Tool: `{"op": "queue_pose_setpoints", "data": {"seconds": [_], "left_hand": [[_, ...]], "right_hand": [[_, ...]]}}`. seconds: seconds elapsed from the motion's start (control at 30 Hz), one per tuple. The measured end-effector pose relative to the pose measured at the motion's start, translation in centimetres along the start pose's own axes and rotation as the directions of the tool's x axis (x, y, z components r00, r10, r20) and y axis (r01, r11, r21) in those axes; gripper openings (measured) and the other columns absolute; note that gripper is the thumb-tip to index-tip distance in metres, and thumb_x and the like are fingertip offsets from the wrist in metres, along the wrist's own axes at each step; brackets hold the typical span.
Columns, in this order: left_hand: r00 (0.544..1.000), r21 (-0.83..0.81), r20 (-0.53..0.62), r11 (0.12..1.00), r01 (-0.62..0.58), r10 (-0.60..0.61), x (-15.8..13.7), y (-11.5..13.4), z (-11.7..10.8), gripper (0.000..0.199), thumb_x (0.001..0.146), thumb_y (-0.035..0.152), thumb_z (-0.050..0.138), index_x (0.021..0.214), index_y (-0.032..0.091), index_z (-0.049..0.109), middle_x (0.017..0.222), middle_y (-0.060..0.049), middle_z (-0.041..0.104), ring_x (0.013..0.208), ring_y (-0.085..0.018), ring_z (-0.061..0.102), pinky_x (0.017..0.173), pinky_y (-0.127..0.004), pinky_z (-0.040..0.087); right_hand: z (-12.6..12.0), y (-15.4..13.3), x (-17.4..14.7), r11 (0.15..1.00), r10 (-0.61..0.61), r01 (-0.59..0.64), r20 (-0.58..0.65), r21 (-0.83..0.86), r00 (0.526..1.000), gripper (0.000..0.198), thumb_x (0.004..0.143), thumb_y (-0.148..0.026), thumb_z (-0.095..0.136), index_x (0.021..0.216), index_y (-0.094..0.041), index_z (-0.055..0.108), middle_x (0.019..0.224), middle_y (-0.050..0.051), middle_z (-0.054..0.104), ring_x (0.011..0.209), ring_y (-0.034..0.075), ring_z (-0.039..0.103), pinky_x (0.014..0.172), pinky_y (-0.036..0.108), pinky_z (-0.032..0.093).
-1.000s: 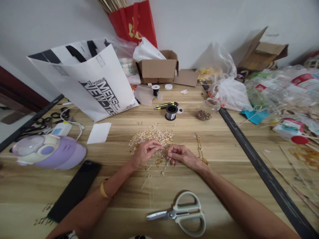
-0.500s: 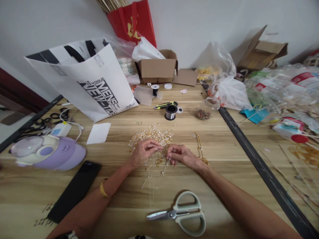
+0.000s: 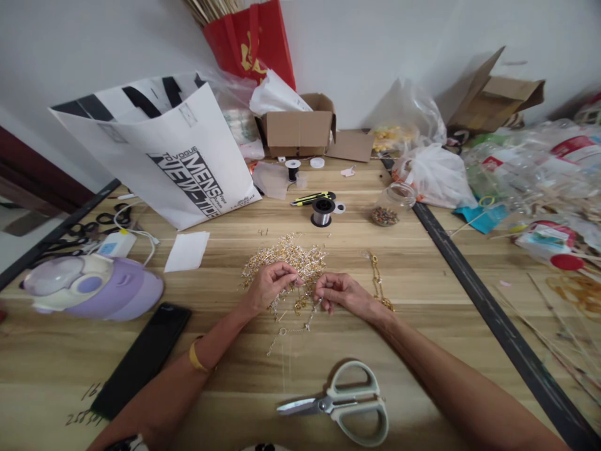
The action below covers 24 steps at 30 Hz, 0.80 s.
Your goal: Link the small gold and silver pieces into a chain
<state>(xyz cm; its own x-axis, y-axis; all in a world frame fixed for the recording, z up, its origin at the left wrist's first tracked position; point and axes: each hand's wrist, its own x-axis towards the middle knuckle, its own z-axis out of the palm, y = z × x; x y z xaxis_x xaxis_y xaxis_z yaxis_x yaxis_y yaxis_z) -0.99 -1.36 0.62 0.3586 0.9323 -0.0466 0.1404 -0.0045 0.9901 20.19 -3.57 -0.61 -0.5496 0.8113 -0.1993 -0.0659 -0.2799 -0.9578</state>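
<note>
Thumb and forefinger of our right hand (image 3: 344,292) are pinching one end of a thin silver-coloured chain (image 3: 307,326), and the rest of it is trailing down and leftward over the pale wooden surface (image 3: 248,388). We are pressing the thumb and fingertips of our left hand (image 3: 273,285) together near it, at the near edge of a loose heap of small gold- and silver-coloured pieces (image 3: 286,254); whether anything tiny is sitting between them, we cannot tell. Just beside our right hand, on its outer side, a gold-coloured link chain (image 3: 375,274) is lying. Nearer to us, large scissors with pale handles (image 3: 323,404) are resting, blades pointing left. Beyond the heap, a black-ended spool of silvery wire (image 3: 322,216) is standing, and to its right a clear jar (image 3: 401,195) is holding multicoloured beads (image 3: 384,217).
</note>
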Motion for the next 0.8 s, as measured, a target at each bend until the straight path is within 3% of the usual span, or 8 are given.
{"op": "queue_pose_setpoints", "data": {"seconds": [0.33,0.57,0.8], "left_hand": [[0.993,-0.1,0.099,0.993,0.07,-0.06,-0.16,0.23,0.42,0.026,0.075,0.037,0.065,0.08,0.011,0.059,0.068,-0.003,0.068,0.052,-0.011,0.061,0.05,-0.021,0.047],[0.99,-0.124,0.111,0.987,0.101,-0.087,-0.14,0.04,0.6,0.028,0.072,0.035,0.069,0.085,0.012,0.059,0.072,-0.003,0.069,0.05,-0.009,0.06,0.049,-0.02,0.047],[0.987,-0.124,0.132,0.986,0.107,-0.09,-0.25,0.39,0.52,0.029,0.078,0.037,0.063,0.088,0.012,0.055,0.076,-0.006,0.069,0.054,-0.012,0.063,0.052,-0.021,0.049]], "right_hand": [[-0.05,0.1,0.04,1.0,-0.014,0.014,0.018,0.009,1.0,0.032,0.074,-0.044,0.069,0.076,-0.013,0.058,0.068,0.001,0.061,0.052,0.008,0.055,0.046,0.019,0.049],[-0.17,0.17,0.02,1.0,-0.019,0.018,0.021,0.012,1.0,0.031,0.076,-0.042,0.069,0.077,-0.013,0.058,0.067,0.0,0.061,0.052,0.007,0.055,0.047,0.018,0.049],[-0.34,0.4,0.03,1.0,-0.031,0.031,0.028,0.001,0.999,0.028,0.078,-0.04,0.067,0.079,-0.013,0.059,0.066,0.001,0.062,0.051,0.008,0.055,0.048,0.019,0.05]]}}
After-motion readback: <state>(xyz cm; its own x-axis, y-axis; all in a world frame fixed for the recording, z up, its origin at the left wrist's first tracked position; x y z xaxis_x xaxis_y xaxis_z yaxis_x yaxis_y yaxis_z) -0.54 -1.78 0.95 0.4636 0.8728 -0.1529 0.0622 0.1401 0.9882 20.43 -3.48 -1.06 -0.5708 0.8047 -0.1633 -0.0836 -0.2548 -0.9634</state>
